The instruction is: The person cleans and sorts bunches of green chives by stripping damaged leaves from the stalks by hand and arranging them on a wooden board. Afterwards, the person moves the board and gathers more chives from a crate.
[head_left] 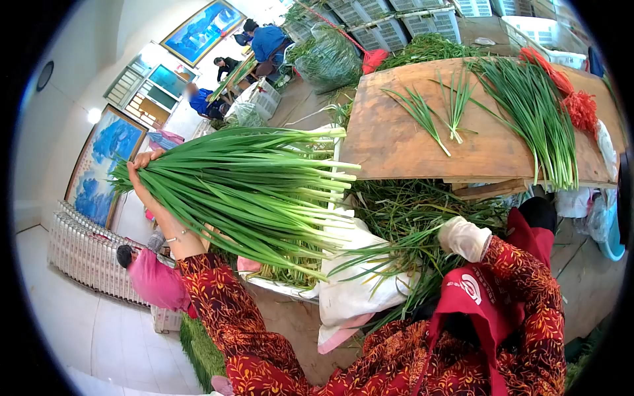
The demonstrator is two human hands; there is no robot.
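My left hand [146,158], bare, is closed around the leafy tips of a large bunch of garlic chives [244,185]. The bunch is held out at the left, its pale stalk ends pointing right. My right hand [465,239], in a whitish glove, is closed low at the right, in front of the wooden board. A few thin chive leaves [403,245] run left from its fingers. Beneath it lies a heap of loose leaves [416,204], beside a white sack [360,270].
On the wooden board [389,152] lie a few loose chives [422,115] and a larger bundle [528,112] beside red ties [581,109]. Stacked crates [432,26] stand behind. A person in pink [155,277] is at the left; others in blue [267,43] sit farther back.
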